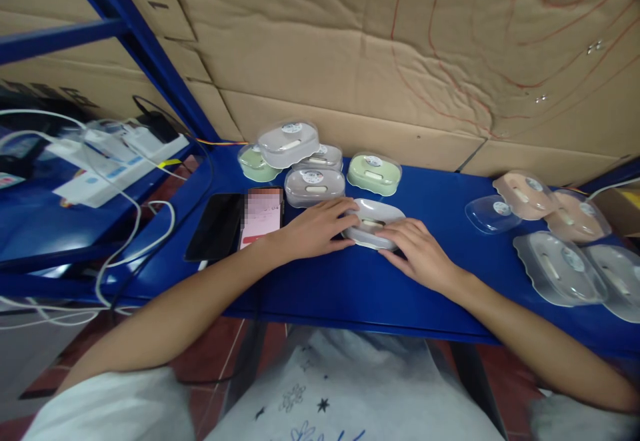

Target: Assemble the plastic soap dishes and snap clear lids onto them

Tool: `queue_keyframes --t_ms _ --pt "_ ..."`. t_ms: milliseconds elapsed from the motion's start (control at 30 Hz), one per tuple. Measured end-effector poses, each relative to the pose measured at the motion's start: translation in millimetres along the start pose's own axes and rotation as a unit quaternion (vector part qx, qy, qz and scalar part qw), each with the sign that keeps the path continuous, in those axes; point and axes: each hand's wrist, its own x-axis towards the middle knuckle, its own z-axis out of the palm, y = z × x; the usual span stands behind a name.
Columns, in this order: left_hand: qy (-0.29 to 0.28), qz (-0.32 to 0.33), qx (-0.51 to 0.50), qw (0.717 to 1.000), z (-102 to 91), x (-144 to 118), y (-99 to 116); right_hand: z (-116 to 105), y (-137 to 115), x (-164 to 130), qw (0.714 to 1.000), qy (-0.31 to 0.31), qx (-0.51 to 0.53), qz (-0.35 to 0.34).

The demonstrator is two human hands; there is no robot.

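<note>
Surface: blue metal shelf (350,287) set against a wall of brown cardboard (350,41).
Left hand: the left hand (315,229) lies palm down, fingers (345,206) loosely together, their tips resting on the left end of the white soap box (376,219); it grips nothing fully.
Right hand: the right hand (419,251) lies palm down too, fingers a little spread, covering the front right edge of the same box.
Box in hand: it sits flat on the shelf between the two hands, a clear lid over a white tray.
Just beyond the left hand: a grey box (314,186), with a stacked grey box (289,142) and a pale green box (256,164) behind it.
Beyond the box in hand: a green box (375,173), standing apart.
Left of the left wrist: a phone with a lit screen (262,216), touching a dark phone (214,226).
Far out past the right hand: a loose clear lid (493,214), two pink boxes (525,194), and clear grey boxes (560,269) near the shelf's front edge.
Far left: white cables (130,227) and a power strip (125,154).
</note>
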Motion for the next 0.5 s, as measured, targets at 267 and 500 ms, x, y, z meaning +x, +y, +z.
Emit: queue_keyframes --t_ms 267,500 --pt "-0.009 0.005 0.006 1.0 -1.5 1.6 2.6 -16.4 14.0 5.8 0.999 -0.005 -0.035 0.001" --pt "-0.002 -0.005 -0.006 1.0 -3.6 0.5 6.7 -74.0 94.9 -36.6 0.829 -0.11 -0.271 0.477"
